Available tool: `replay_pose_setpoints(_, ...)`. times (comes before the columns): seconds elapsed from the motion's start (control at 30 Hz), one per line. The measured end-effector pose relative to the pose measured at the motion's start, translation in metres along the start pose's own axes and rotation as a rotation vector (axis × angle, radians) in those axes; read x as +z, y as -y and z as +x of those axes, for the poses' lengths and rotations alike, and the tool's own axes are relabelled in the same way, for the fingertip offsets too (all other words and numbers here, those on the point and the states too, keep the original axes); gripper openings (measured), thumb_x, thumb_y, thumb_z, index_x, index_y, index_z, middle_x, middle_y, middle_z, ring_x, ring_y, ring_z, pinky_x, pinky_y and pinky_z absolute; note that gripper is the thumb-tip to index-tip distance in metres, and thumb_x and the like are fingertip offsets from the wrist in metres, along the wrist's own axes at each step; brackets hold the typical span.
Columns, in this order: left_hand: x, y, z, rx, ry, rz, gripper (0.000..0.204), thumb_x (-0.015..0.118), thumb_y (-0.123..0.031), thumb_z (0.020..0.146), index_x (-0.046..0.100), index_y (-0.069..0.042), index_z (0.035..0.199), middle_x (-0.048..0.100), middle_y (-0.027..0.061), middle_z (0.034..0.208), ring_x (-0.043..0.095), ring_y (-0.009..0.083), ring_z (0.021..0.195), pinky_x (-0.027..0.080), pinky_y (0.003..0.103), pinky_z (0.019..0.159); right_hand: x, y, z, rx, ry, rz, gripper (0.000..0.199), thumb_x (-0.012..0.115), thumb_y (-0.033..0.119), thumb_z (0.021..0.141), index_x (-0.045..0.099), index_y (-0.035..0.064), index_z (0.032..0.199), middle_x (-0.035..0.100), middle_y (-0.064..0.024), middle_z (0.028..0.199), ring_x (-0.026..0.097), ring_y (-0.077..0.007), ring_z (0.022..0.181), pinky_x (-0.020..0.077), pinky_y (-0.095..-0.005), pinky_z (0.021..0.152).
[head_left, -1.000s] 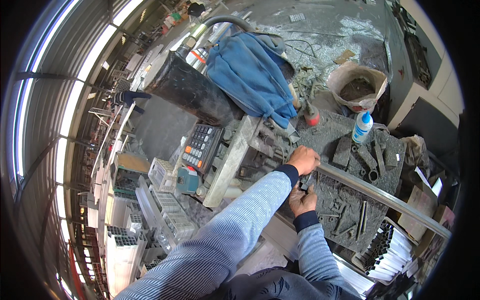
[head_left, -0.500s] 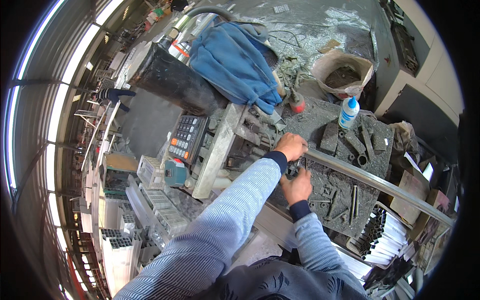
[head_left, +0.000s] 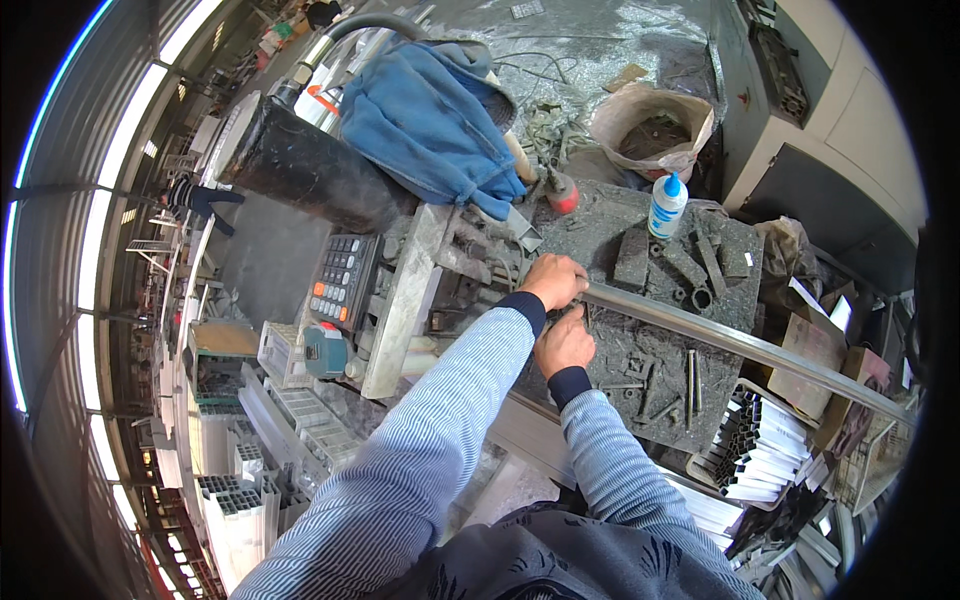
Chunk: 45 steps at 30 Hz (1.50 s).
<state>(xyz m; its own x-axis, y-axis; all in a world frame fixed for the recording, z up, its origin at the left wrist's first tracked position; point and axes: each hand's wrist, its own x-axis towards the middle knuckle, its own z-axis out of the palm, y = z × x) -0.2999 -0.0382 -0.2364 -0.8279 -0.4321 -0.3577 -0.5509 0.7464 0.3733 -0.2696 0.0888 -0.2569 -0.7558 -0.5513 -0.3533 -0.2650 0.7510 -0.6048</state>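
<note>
My left hand point(head_left: 554, 282) is closed over the near-left end of a long shiny metal tube point(head_left: 720, 342), which slants across the workbench toward the lower right. Just below that end is my right hand point(head_left: 566, 346), fingers bent and index finger reaching up to the tube's underside. What its fingertips hold, if anything, is hidden. Both hands are beside a grimy metal machine point(head_left: 470, 262) with rods and fittings. The dark bench top point(head_left: 640, 345) carries loose rods and bolts near the right hand.
A white bottle with a blue cap point(head_left: 667, 207), metal blocks point(head_left: 631, 258) and a red-based container point(head_left: 562, 192) stand beyond the tube. Left are a calculator point(head_left: 343, 280) and blue cloth point(head_left: 430, 130). An open sack point(head_left: 650, 130) stands behind; cut profiles point(head_left: 765, 450) fill a basket at right.
The whole view has shifted a little to the left. My right hand has moved up closer to the tube and my left hand; the left hand stays at the tube's end.
</note>
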Motion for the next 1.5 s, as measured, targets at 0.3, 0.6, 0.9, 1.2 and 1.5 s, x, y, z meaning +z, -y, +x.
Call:
replay_pose_setpoints(0.3, -0.001, -0.002, 0.0, -0.031, 0.006, 0.006, 0.026, 0.071, -0.033, 0.091, 0.08, -0.018, 0.109, 0.075, 0.0121, 0.108, 0.07, 0.0337, 0.103, 0.054, 0.044, 0.095, -0.009, 0.006, 0.011, 0.209, 0.229, 0.218, 0.058, 0.073, 0.025, 0.083, 0.044, -0.0019, 0.126, 0.065, -0.0264, 0.123, 0.066, -0.0445, 0.112, 0.0533, -0.0492, 0.096)
replay_pose_setpoints(0.6, -0.005, -0.004, -0.001, -0.049, 0.041, 0.027, 0.029, 0.07, -0.033, 0.092, 0.078, -0.016, 0.114, 0.075, 0.012, 0.112, 0.069, 0.0329, 0.107, 0.053, 0.043, 0.098, -0.003, -0.003, 0.025, 0.259, 0.409, 0.431, 0.081, 0.077, 0.028, 0.084, 0.032, -0.0052, 0.143, 0.06, -0.0286, 0.136, 0.06, -0.0419, 0.127, 0.0485, -0.0442, 0.105)
replay_pose_setpoints(0.9, -0.005, -0.006, -0.001, -0.075, 0.047, 0.016, 0.029, 0.07, -0.033, 0.093, 0.078, -0.016, 0.114, 0.075, 0.0117, 0.112, 0.069, 0.033, 0.107, 0.053, 0.042, 0.098, 0.018, -0.021, 0.033, 0.202, 0.435, 0.666, 0.075, 0.076, 0.011, 0.082, 0.031, -0.0052, 0.139, 0.063, -0.0272, 0.126, 0.07, -0.0359, 0.102, 0.0564, -0.0423, 0.081)
replay_pose_setpoints(1.2, -0.003, -0.004, -0.001, -0.055, 0.022, 0.011, 0.027, 0.07, -0.033, 0.092, 0.079, -0.017, 0.112, 0.075, 0.0124, 0.111, 0.069, 0.0337, 0.106, 0.052, 0.043, 0.098, 0.024, -0.021, 0.035, 0.271, 0.362, 0.735, 0.061, 0.077, 0.009, 0.08, 0.041, -0.0032, 0.127, 0.064, -0.0186, 0.101, 0.066, -0.0255, 0.07, 0.0487, -0.0372, 0.049)
replay_pose_setpoints(1.5, -0.001, -0.003, -0.002, -0.056, 0.003, 0.006, 0.028, 0.069, -0.033, 0.091, 0.079, -0.016, 0.11, 0.075, 0.0134, 0.108, 0.069, 0.0351, 0.105, 0.053, 0.044, 0.097, 0.05, -0.03, 0.042, 0.205, 0.321, 0.967, 0.05, 0.076, 0.002, 0.08, 0.043, 0.0025, 0.118, 0.057, -0.0081, 0.082, 0.053, -0.0178, 0.052, 0.0358, -0.0342, 0.039)
